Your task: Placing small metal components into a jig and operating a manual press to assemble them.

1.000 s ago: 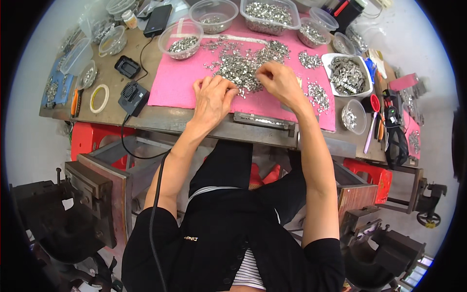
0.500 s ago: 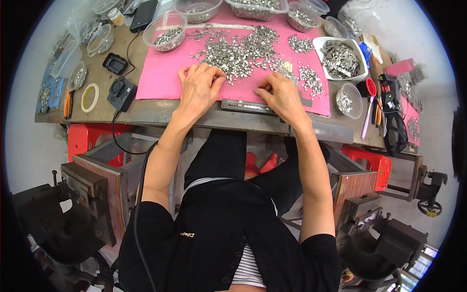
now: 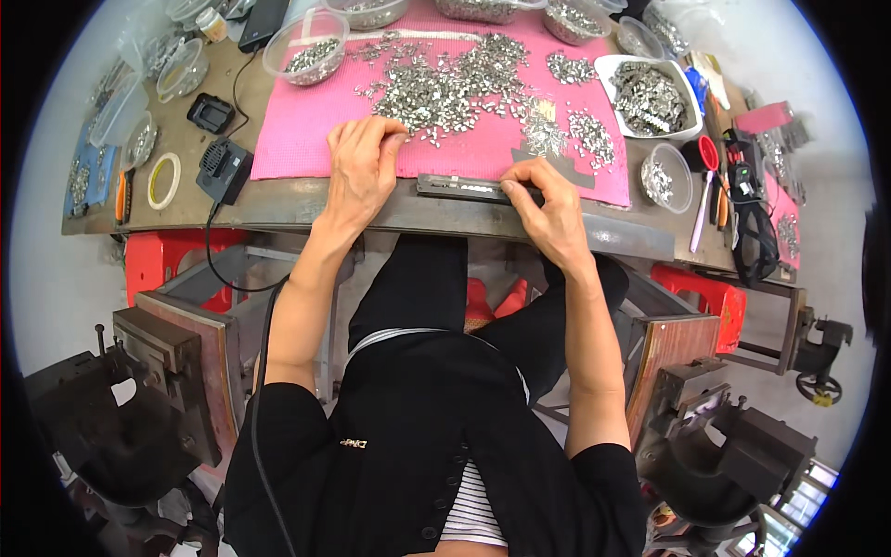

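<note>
I have the bar (image 3: 459,188) positioned along the near edge of the mat (image 3: 297,139). I have the right hand (image 3: 556,209) at the bar's right end, fingers bent; I cannot tell whether they grasp a part. I have the left hand (image 3: 362,172) over the mat's near left portion, fingers curled, grip contents indeterminable. Loose parts (image 3: 450,82) cover the mat's middle.

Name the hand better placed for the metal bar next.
Probably the right hand, at the right end of the metal bar; the left hand is off it, near the metal pieces.
</note>
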A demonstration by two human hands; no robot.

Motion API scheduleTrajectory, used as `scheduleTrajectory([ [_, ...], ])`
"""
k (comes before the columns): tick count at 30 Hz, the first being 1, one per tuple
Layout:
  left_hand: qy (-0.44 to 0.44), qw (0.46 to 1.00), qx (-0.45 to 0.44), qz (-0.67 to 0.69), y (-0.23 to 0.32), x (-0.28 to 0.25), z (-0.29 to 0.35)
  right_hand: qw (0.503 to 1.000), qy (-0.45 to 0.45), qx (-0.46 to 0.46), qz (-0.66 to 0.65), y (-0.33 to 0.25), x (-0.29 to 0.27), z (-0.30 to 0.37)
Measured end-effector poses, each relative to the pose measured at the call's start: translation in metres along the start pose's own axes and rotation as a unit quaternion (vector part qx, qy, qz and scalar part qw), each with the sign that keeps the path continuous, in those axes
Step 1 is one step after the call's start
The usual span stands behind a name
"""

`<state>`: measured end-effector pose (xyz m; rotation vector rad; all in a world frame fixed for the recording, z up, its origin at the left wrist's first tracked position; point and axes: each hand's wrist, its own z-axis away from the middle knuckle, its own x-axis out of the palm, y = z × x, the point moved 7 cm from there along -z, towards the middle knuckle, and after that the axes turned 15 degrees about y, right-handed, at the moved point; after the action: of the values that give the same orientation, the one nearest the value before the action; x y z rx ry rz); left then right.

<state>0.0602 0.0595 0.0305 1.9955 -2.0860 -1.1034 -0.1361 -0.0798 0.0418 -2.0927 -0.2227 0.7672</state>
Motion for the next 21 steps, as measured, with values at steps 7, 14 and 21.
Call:
scheduleTrajectory([
  [7, 0.023, 0.999, 0.028, -0.006, 0.002, 0.018, -0.013, 0.996, 0.053, -0.068, 0.021, -0.001, 0.006, 0.011],
  [14, -0.043, 0.997, 0.058, -0.038, 0.018, 0.007, 0.000, 0.994, 0.073, -0.080, 0.026, 0.000, 0.005, 0.014],
  [21, -0.081, 0.994, 0.057, -0.040, 0.014, 0.007, 0.012, 0.990, 0.099, -0.099, 0.030, 0.001, 0.009, 0.019],
])
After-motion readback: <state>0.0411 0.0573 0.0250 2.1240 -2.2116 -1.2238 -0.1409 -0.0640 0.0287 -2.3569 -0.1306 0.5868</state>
